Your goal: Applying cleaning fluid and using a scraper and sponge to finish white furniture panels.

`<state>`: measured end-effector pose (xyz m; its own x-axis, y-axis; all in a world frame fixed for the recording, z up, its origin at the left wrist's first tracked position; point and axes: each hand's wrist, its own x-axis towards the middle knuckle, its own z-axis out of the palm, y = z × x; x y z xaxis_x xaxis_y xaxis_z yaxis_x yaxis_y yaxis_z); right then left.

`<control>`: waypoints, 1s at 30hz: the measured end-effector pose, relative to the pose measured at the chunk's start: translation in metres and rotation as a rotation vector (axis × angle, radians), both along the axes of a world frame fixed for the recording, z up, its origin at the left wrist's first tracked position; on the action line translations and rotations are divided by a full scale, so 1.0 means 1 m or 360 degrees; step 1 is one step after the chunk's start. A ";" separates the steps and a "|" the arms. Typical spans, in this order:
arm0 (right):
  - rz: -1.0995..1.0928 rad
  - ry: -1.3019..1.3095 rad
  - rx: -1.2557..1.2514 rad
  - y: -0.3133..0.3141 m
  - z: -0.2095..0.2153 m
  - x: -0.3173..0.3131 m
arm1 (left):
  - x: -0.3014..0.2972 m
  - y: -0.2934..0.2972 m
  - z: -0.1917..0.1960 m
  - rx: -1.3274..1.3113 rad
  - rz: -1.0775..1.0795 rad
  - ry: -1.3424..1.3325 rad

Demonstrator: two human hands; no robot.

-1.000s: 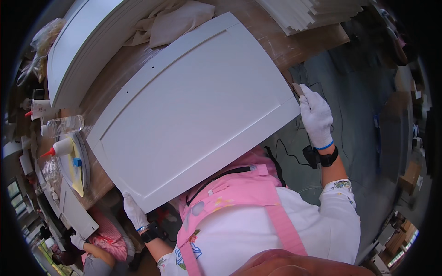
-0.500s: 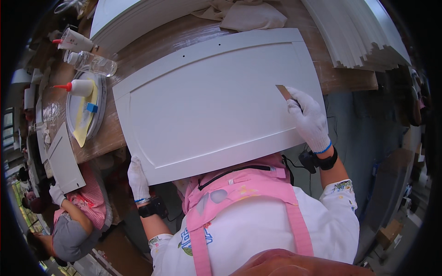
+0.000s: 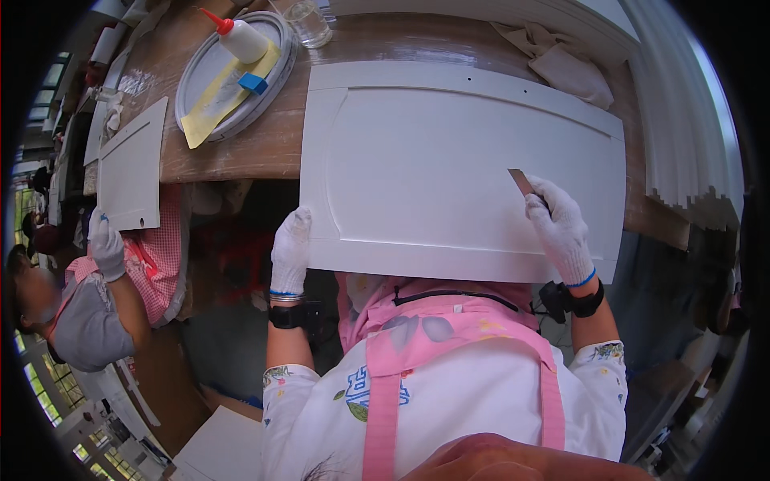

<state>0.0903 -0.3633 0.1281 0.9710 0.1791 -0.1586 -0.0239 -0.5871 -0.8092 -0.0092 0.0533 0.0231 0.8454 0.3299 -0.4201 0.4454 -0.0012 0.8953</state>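
Observation:
A white recessed cabinet door panel (image 3: 449,168) lies in front of me, on the wooden bench and overhanging its near edge. My left hand (image 3: 290,250), in a white knit glove, is closed at the panel's near left corner; the fingertips curl against its edge. Above the right part of the panel, my gloved right hand (image 3: 559,228) grips a short flat brownish scraper blade (image 3: 520,181) between thumb and fingers. The blade slants up and to the left over the recessed face. I cannot tell whether its tip touches the surface.
Left on the bench (image 3: 233,164), a round lid (image 3: 186,90) carries a red-tipped squeeze bottle (image 3: 244,40), yellow sandpaper (image 3: 210,106) and a blue block (image 3: 253,83). A clear bottle (image 3: 310,26), a cloth (image 3: 569,72) and stacked white panels (image 3: 682,104) stand beyond. A co-worker (image 3: 104,313) handles another panel (image 3: 132,172).
The view has turned left, so the bench things sit further right and the panel looks straighter. My left hand still holds the panel's edge; the right keeps the scraper blade.

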 end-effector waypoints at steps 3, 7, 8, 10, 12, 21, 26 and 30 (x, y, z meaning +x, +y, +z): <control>0.0054 0.0015 -0.0084 0.022 0.005 0.007 | -0.005 0.000 -0.005 -0.0117 0.0074 -0.0073; 0.0220 0.0030 -0.0166 0.066 0.012 0.027 | -0.013 0.004 -0.001 -0.0052 -0.0017 -0.0106; 0.0326 -0.0112 -0.0195 0.081 0.013 0.035 | -0.015 0.004 -0.001 -0.0008 -0.0040 -0.0115; 0.0464 -0.0321 -0.0233 0.109 0.008 0.053 | -0.011 -0.004 0.006 0.0064 -0.0009 -0.0165; 0.0593 -0.0432 -0.0274 0.139 -0.003 0.076 | -0.008 -0.013 0.014 0.0146 0.0027 -0.0207; 0.0618 -0.0413 -0.0746 0.213 -0.032 0.136 | -0.004 -0.021 0.032 0.0242 -0.0127 -0.0226; 0.0629 -0.0391 -0.0780 0.220 -0.044 0.147 | -0.005 -0.021 0.028 0.0296 -0.0117 -0.0195; 0.0804 -0.0470 -0.0888 0.220 -0.043 0.150 | -0.001 -0.023 0.032 0.0232 -0.0084 -0.0123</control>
